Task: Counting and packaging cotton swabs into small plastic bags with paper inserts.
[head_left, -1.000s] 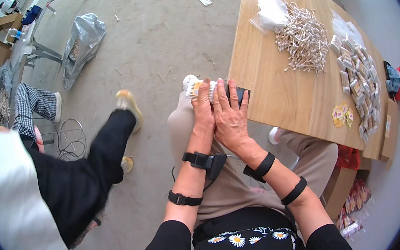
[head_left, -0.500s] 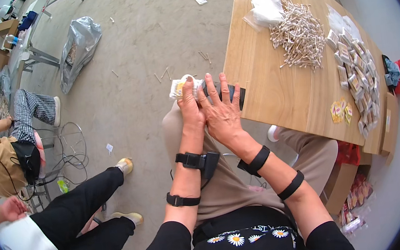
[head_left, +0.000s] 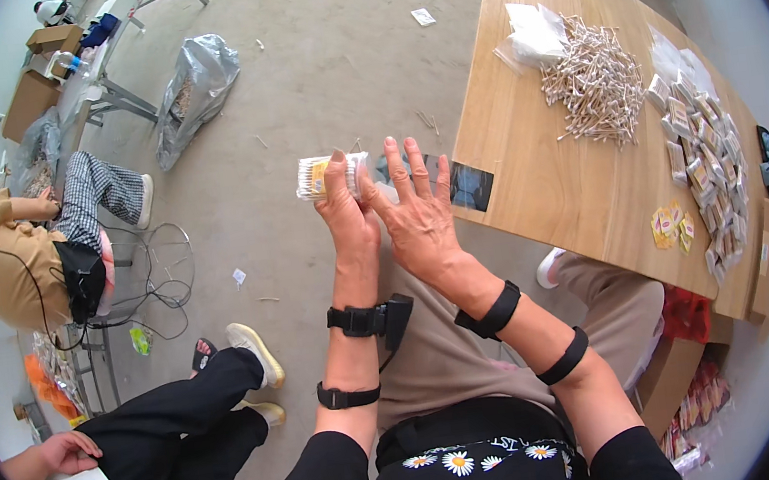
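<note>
In my left hand (head_left: 351, 223) is a small clear pack of cotton swabs (head_left: 311, 178) with a yellow card inside, held over my lap left of the table, the thumb on top of it. My right hand (head_left: 423, 226) is open beside it, fingers stretched forward and the thumb side against the pack's right end. Something clear and filmy shows behind the right fingers, too hidden to tell. Beyond those fingertips, a dark glossy flat piece (head_left: 472, 188) lies at the table's near left corner.
The wooden table (head_left: 532, 193) bears loose cotton swabs (head_left: 591, 85), clear bags (head_left: 532, 33), many filled packs (head_left: 707, 167) and yellow cards (head_left: 671, 227). A grey sack (head_left: 199, 95) stands on the floor. Two people sit at the left, cables (head_left: 154, 278) near them.
The view has shifted, so table and people appear moved right. The right fingers have spread a little more and the pack shows more fully in my left hand.
</note>
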Motion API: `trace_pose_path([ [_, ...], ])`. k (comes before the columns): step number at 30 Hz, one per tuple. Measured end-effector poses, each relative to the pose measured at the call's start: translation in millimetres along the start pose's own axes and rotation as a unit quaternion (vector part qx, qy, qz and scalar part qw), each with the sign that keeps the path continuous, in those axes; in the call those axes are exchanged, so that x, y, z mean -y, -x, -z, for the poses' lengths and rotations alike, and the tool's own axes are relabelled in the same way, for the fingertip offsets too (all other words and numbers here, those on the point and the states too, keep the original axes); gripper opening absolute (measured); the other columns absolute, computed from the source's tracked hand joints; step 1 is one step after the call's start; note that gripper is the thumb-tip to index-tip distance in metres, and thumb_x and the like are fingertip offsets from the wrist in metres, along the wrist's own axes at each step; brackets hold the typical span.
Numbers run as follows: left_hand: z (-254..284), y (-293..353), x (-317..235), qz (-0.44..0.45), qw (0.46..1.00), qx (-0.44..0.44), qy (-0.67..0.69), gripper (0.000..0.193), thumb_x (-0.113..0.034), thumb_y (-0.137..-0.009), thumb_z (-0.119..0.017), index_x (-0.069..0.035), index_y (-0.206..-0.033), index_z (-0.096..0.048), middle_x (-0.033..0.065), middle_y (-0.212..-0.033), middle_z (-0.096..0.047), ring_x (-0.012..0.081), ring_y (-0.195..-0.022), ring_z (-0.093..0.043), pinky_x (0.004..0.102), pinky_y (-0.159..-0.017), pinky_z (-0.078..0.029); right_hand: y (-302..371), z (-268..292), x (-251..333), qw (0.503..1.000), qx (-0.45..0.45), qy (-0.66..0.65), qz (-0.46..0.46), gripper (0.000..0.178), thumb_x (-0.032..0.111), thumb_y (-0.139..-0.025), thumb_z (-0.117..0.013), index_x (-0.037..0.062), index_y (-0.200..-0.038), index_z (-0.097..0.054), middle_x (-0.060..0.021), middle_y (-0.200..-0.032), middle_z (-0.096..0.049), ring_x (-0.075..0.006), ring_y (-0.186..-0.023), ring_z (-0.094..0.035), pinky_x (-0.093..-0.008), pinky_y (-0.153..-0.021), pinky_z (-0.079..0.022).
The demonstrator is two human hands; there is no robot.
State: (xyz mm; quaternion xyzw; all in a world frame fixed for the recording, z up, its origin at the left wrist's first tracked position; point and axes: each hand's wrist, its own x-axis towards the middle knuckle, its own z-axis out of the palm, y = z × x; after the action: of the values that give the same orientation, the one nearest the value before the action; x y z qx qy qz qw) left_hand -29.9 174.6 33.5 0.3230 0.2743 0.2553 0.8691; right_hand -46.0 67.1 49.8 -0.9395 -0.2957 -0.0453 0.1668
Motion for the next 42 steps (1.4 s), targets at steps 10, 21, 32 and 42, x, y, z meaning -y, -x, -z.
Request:
trace_pose_path([
  [10, -13, 63, -32, 0.104, 0.989, 0.075, 0.073, 0.021, -0.024, -0.093, -0.069, -0.011, -0.085, -0.055, -0.0006, -0.071, -0.056, 0.0082, -0.053, -0.048, 0.0226, -0.047, -0.040, 50, 63, 10, 0.997, -0.067, -0.037, 0.030, 0.075, 0.002, -0.077, -0.066, 0.0209, -0.146, -0.044, -0.0185, -0.153, -0.035, -0.0398, -0.140, -0.036, -0.0677, -0.112, -0.019],
  [21, -44, 141, -31, 0.189, 0.955, 0.212, 0.090, 0.019, -0.025, -0.093, -0.069, -0.012, -0.090, -0.055, -0.0008, -0.076, -0.056, 0.0107, -0.064, -0.058, 0.0287, -0.057, -0.049, 93, 136, -2, 0.889, -0.261, -0.368, -0.079, 0.015, 0.009, -0.084, -0.071, -0.0014, -0.090, -0.061, -0.0147, -0.078, -0.058, -0.0260, -0.064, -0.059, -0.0363, -0.058, -0.048],
  [32, -62, 174, -30, 0.158, 0.968, 0.179, 0.074, 0.019, -0.026, -0.092, -0.071, -0.012, -0.097, -0.058, -0.0017, -0.083, -0.061, 0.0102, -0.071, -0.061, 0.0271, -0.057, -0.049, 105, 154, -5, 0.815, -0.182, -0.526, -0.162, 0.011, 0.004, -0.088, -0.063, -0.0028, -0.081, -0.058, -0.0115, -0.069, -0.061, -0.0153, -0.062, -0.058, -0.0317, -0.058, -0.047],
  [42, -72, 175, -31, 0.120, 0.978, 0.161, 0.063, 0.022, -0.029, -0.093, -0.069, -0.013, -0.090, -0.055, -0.0028, -0.073, -0.054, 0.0097, -0.065, -0.055, 0.0268, -0.058, -0.048, 112, 153, -10, 0.802, -0.190, -0.535, -0.185, 0.020, 0.013, -0.090, -0.069, -0.0023, -0.082, -0.060, -0.0070, -0.069, -0.062, -0.0103, -0.062, -0.055, -0.0275, -0.057, -0.045],
])
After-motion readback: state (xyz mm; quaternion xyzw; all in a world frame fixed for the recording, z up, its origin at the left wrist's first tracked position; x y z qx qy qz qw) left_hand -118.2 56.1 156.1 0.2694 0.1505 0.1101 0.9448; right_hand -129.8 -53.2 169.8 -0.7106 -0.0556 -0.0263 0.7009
